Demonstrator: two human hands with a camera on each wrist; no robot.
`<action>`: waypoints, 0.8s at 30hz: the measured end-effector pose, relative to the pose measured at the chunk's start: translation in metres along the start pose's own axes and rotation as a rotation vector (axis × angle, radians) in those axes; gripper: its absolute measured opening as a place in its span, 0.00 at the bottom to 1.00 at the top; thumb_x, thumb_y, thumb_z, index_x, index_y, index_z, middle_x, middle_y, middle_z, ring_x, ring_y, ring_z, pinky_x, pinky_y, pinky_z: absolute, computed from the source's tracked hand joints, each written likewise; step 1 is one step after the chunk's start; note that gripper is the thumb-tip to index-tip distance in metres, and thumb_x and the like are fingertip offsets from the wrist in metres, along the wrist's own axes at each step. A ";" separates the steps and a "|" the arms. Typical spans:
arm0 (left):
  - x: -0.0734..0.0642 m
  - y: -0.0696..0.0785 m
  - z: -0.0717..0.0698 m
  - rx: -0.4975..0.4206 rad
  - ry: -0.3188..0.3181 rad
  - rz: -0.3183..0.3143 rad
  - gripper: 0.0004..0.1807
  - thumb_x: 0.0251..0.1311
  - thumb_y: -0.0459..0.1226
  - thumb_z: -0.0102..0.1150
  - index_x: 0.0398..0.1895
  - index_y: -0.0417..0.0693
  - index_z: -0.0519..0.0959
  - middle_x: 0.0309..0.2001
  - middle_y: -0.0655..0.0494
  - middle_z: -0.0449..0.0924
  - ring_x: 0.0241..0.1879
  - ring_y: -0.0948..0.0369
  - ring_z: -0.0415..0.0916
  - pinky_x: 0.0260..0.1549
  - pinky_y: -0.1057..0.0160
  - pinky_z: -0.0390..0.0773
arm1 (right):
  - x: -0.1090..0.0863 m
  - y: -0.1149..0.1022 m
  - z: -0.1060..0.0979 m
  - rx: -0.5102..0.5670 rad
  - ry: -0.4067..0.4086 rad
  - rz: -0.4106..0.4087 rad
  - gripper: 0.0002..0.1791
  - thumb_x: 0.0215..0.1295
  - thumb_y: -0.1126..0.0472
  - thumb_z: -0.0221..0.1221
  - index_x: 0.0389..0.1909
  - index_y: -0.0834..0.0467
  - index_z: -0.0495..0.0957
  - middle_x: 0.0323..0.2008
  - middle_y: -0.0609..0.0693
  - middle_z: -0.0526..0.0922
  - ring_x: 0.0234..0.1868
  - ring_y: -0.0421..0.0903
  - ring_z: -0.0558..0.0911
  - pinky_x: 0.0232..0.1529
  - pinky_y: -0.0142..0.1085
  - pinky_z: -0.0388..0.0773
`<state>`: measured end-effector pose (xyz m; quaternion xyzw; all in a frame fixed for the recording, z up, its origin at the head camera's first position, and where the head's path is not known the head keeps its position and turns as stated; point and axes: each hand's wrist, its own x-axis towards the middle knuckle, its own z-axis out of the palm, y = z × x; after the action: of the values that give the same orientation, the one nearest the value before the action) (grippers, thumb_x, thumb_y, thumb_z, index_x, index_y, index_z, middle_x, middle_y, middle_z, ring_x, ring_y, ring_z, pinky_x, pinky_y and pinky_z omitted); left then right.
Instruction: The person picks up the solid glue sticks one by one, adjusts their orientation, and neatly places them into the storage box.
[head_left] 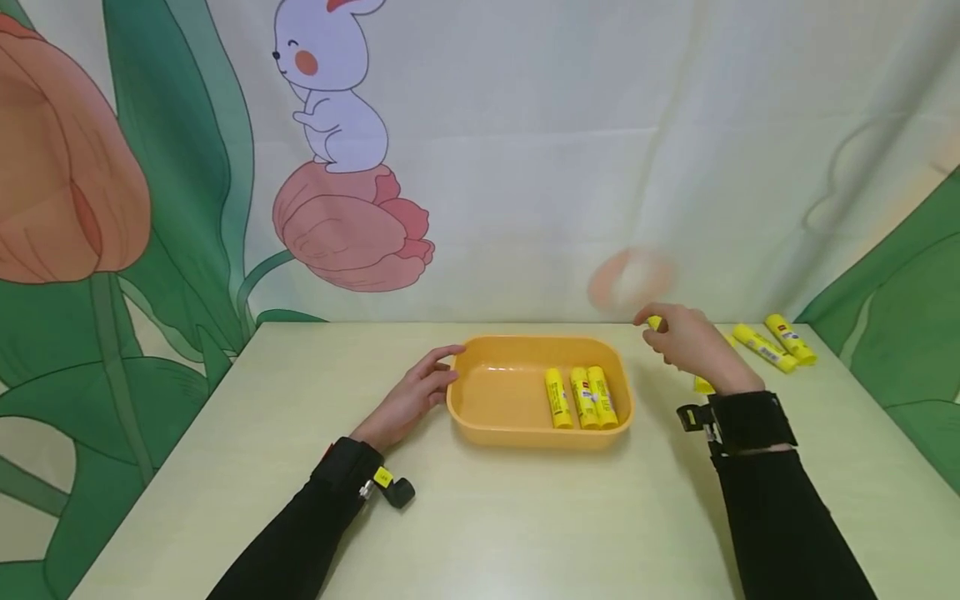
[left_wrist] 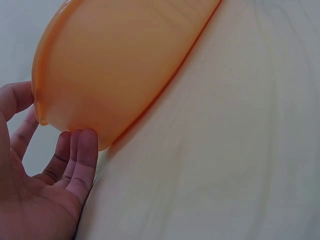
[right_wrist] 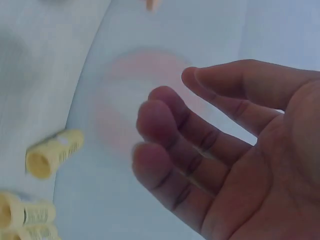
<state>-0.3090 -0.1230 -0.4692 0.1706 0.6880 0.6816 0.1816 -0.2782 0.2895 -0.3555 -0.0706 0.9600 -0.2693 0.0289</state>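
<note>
An orange plastic tray (head_left: 498, 392) sits on the table with three yellow glue sticks (head_left: 558, 398) lying side by side in its right half. My left hand (head_left: 411, 398) holds the tray's left end; in the left wrist view a digit reaches the rim (left_wrist: 39, 107) and bent fingers (left_wrist: 85, 155) press its outer wall. Over the table's far edge, right of the tray, hovers my right hand (head_left: 693, 337), fingers loosely bent. Its palm and fingers (right_wrist: 165, 120) show nothing held in the right wrist view. A bit of yellow (head_left: 654, 322) shows between thumb and forefinger from the head.
More yellow glue sticks (head_left: 765, 347) lie at the table's far right, some partly hidden behind my right hand. A printed curtain (head_left: 517, 208) hangs right behind the table's far edge. Each wrist wears a black strap with a small camera.
</note>
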 end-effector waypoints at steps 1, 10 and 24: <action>0.000 0.000 0.000 0.000 -0.001 0.000 0.24 0.81 0.42 0.50 0.76 0.59 0.66 0.63 0.42 0.64 0.58 0.48 0.72 0.57 0.65 0.78 | 0.000 0.003 -0.002 0.003 -0.001 0.011 0.16 0.77 0.64 0.51 0.61 0.63 0.74 0.28 0.55 0.78 0.26 0.51 0.76 0.27 0.39 0.72; 0.000 0.000 -0.001 -0.004 0.006 -0.003 0.24 0.80 0.42 0.50 0.76 0.58 0.66 0.63 0.41 0.65 0.58 0.48 0.72 0.56 0.65 0.79 | -0.006 0.021 -0.019 0.011 0.007 0.067 0.21 0.79 0.61 0.49 0.66 0.66 0.70 0.45 0.67 0.81 0.34 0.54 0.79 0.31 0.41 0.76; 0.000 0.000 0.000 0.012 0.007 -0.021 0.24 0.80 0.43 0.51 0.76 0.60 0.66 0.63 0.42 0.64 0.59 0.48 0.71 0.58 0.64 0.78 | -0.010 0.056 -0.034 0.054 0.048 0.200 0.25 0.80 0.60 0.46 0.71 0.69 0.63 0.59 0.77 0.69 0.47 0.67 0.75 0.44 0.53 0.78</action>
<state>-0.3088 -0.1231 -0.4689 0.1623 0.6945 0.6760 0.1853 -0.2777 0.3558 -0.3553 0.0328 0.9551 -0.2925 0.0344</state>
